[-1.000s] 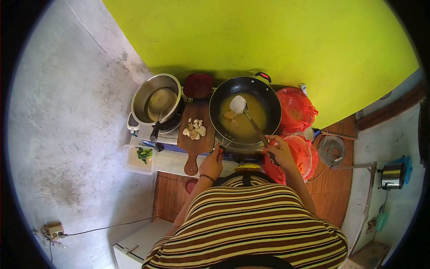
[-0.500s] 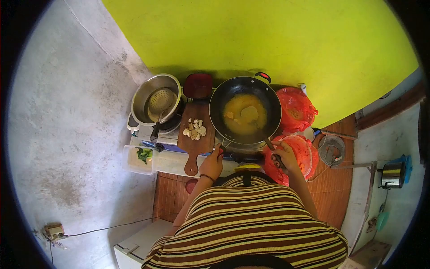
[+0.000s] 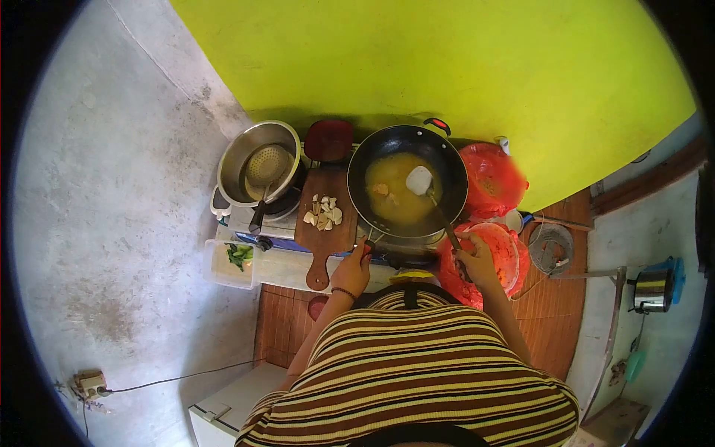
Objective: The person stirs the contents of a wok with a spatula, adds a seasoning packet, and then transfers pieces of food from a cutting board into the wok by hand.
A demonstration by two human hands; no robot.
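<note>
A black wok (image 3: 391, 140) sits on the stove, holding a yellowish liquid (image 3: 396, 207) with a few small lumps in it. Wrapped round the wok's near handle is my left hand (image 3: 352, 273), closed. My right hand (image 3: 478, 262) grips the dark handle of a spatula (image 3: 419, 180). The spatula's pale blade shows over the liquid, right of the wok's middle. Left of the wok lies a wooden cutting board (image 3: 319, 273) with chopped white pieces (image 3: 323, 214) on it, which look like garlic.
At the left stands a steel pot (image 3: 237, 195) with a perforated skimmer (image 3: 267, 165) inside. A clear container (image 3: 223, 277) with green leaves is nearer me. Behind the board sits a dark red bowl (image 3: 330, 140). Red plastic bags (image 3: 491, 182) crowd the wok's right side.
The spatula's blade has risen from the liquid and turned, now showing pale. My right hand has shifted slightly on or with the handle; my left hand stays on the wok's handle.
</note>
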